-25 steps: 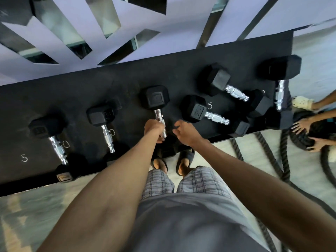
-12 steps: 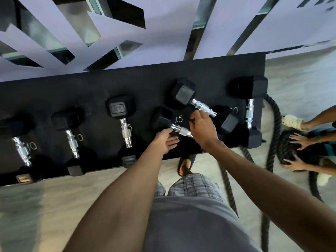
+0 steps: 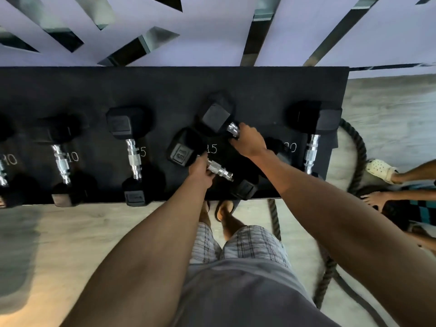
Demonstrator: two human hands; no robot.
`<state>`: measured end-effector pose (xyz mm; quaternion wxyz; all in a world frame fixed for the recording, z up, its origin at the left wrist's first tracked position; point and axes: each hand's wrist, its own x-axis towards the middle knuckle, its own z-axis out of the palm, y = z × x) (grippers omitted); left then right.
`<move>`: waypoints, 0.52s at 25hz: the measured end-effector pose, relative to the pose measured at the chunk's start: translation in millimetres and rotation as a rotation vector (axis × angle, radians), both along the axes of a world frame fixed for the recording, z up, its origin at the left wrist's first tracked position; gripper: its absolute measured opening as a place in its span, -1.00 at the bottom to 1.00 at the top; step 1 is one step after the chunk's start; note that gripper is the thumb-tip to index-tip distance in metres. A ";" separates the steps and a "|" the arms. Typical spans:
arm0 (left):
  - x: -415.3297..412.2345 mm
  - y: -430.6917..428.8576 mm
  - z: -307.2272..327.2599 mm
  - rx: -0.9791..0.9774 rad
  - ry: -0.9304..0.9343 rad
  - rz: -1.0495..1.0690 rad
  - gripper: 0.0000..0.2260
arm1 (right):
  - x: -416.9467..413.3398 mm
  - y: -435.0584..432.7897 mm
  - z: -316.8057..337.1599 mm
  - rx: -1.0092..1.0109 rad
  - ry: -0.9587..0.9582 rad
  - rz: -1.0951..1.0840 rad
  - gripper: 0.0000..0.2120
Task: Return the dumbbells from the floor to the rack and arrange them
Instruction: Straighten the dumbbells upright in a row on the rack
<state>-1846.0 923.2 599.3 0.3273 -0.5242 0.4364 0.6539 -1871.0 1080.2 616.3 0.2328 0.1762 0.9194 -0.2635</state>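
Left hand [image 3: 200,169] gripping near dumbbell [image 3: 182,152], right hand [image 3: 250,142] over far dumbbell [image 3: 217,114] — handle half-hidden.

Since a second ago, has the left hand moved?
Yes: the left hand went right along the mat, from the neighbouring dumbbell to the front tilted dumbbell below the chalked 15, whose handle it grips.

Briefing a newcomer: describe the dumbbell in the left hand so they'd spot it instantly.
Find the black rack against the wall, then the chalked 15 near its right end. The dumbbell lies slanted beside it, nearer you than the other slanted one.
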 end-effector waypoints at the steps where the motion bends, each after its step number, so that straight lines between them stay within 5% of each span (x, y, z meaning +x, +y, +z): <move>1: -3.1 1.3 -3.0 -0.001 -0.014 0.018 -0.83 | -5.0 -0.4 -3.4 0.012 -0.025 -0.013 -0.66; 13: -12.4 6.5 -27.3 -0.034 -0.080 -0.016 -0.76 | -9.1 -2.3 -6.2 0.086 0.028 -0.194 -0.73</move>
